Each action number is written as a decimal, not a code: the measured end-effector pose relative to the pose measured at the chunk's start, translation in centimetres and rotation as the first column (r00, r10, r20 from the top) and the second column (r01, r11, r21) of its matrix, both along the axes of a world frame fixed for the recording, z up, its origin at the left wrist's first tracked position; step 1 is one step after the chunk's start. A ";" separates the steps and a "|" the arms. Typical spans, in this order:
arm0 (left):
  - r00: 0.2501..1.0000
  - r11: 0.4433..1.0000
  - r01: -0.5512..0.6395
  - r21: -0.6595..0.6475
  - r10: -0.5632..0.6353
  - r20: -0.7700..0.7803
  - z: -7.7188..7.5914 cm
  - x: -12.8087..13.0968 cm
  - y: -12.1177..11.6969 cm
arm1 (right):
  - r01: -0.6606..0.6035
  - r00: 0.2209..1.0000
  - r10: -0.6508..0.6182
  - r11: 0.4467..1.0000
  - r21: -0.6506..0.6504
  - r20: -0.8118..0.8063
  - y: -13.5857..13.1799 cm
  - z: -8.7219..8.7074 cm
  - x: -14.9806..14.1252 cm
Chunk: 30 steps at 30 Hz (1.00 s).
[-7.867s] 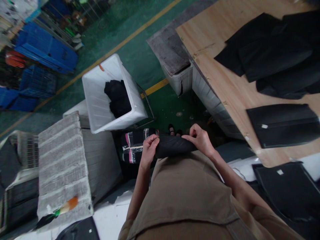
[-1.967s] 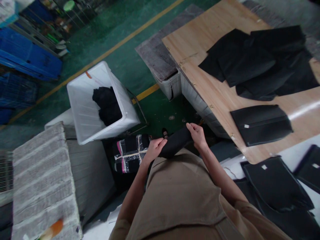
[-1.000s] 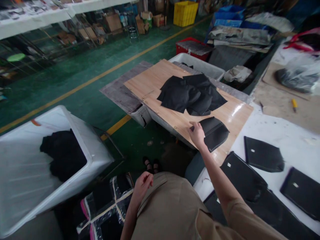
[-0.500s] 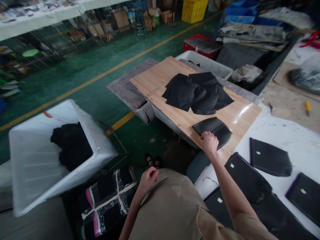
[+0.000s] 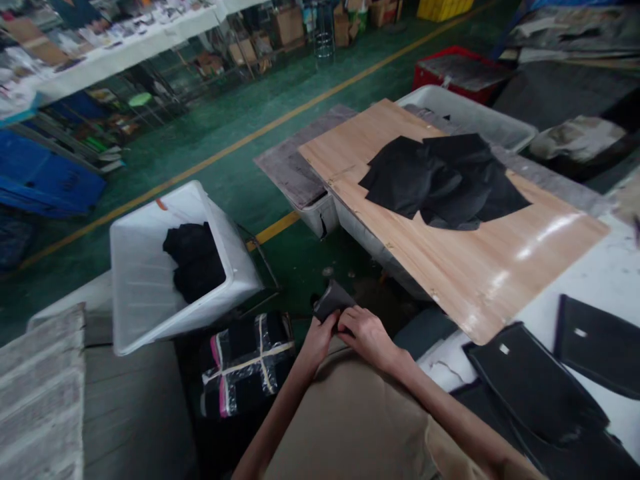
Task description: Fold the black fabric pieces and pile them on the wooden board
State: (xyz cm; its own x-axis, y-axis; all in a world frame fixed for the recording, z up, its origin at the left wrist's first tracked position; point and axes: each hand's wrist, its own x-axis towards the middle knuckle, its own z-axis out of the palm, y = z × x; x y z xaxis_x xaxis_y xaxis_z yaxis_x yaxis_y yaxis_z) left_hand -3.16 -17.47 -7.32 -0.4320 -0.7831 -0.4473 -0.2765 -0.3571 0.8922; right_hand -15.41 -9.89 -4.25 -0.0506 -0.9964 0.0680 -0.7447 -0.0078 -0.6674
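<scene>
Black pc (image 5: 332, 300), prob. fabric, betw. L hand (image 5: 320, 337) & R hand (image 5: 369, 335).

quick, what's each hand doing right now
Left hand: closed on the dark piece, near its lower end.
Right hand: fingers curled at the same piece, right beside the left; its exact grip is hidden.
</scene>
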 end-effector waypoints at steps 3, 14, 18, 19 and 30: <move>0.992 0.992 -0.064 -0.109 0.075 0.101 -0.1 1.9 -0.4 | 0.116 0.974 -0.099 0.990 -0.074 0.205 -0.7 -0.4 -2.2; 0.919 0.949 0.004 -0.315 0.121 0.375 -1.8 7.8 -1.6 | 0.277 0.203 -0.580 0.807 0.522 0.789 -3.4 -5.5 -5.5; 0.913 0.955 -0.095 -0.282 0.196 0.357 -1.6 8.4 -1.6 | 0.193 -0.038 -0.522 0.833 0.518 0.852 -3.6 -5.0 -4.3; 0.917 0.956 -0.130 -0.262 0.216 0.334 -1.5 8.4 -1.6 | 0.199 -0.071 -0.509 0.836 0.512 0.858 -3.7 -5.0 -4.2; 0.895 0.907 -0.419 -0.039 0.420 0.154 -1.0 8.4 -2.7 | 0.166 0.222 -0.444 0.894 0.416 0.868 -3.4 -4.6 -5.5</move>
